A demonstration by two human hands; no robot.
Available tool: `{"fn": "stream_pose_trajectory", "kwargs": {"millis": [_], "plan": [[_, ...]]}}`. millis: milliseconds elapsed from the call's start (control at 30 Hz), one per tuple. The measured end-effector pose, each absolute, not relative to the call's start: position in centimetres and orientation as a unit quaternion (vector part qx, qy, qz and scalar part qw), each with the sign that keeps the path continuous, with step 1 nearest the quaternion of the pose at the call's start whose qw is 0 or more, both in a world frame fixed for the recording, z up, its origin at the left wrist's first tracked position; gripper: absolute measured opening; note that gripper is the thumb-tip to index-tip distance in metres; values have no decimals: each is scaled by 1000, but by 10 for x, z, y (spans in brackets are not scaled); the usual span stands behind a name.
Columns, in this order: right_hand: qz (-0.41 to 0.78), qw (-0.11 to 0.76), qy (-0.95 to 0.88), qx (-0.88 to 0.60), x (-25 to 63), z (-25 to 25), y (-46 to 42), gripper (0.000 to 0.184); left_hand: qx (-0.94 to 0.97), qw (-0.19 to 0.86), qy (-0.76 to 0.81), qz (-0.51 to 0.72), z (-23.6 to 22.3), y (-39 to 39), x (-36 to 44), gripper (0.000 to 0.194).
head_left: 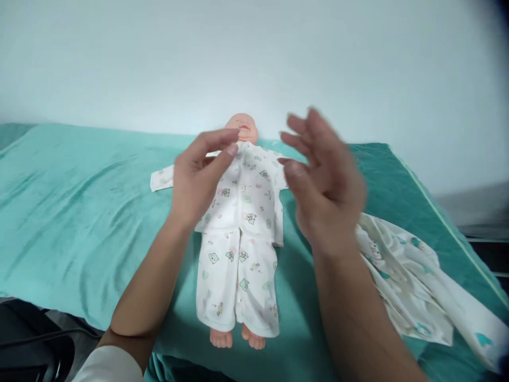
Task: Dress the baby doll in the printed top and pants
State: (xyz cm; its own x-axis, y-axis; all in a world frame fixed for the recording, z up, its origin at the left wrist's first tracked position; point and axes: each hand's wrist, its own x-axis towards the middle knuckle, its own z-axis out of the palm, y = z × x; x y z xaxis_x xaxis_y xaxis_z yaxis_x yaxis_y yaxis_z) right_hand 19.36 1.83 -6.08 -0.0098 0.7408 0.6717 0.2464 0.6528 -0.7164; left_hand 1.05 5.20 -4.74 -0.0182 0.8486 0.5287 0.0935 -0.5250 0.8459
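Observation:
A baby doll [243,121] lies on its back, dressed in a white print top [254,199] and matching trousers [220,276], its bare feet towards me. My left hand [201,170] is over the doll's upper chest on the left, fingers bent, with a small gap between thumb and fingertips and nothing seen in it. Raised beside the doll's right-side sleeve, my right hand [324,175] has its fingers apart and holds nothing. Both hands hide parts of the sleeves. Whether the left hand touches the top I cannot tell.
A green cloth [99,212] covers the surface under the doll. On the right lies a crumpled white printed cloth [409,276]. A white wall [159,63] rises behind. A dark object [32,339] stands at the lower left, below the cloth's edge.

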Motion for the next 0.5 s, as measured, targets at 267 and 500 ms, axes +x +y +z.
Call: {"fn": "stream_pose_trajectory", "kwargs": {"millis": [267, 500], "plan": [[159, 504, -725, -442, 185, -128, 66, 39, 736, 195, 446, 470, -104, 94, 7, 23], [160, 516, -716, -443, 179, -129, 65, 29, 743, 190, 439, 468, -106, 94, 7, 24]]}}
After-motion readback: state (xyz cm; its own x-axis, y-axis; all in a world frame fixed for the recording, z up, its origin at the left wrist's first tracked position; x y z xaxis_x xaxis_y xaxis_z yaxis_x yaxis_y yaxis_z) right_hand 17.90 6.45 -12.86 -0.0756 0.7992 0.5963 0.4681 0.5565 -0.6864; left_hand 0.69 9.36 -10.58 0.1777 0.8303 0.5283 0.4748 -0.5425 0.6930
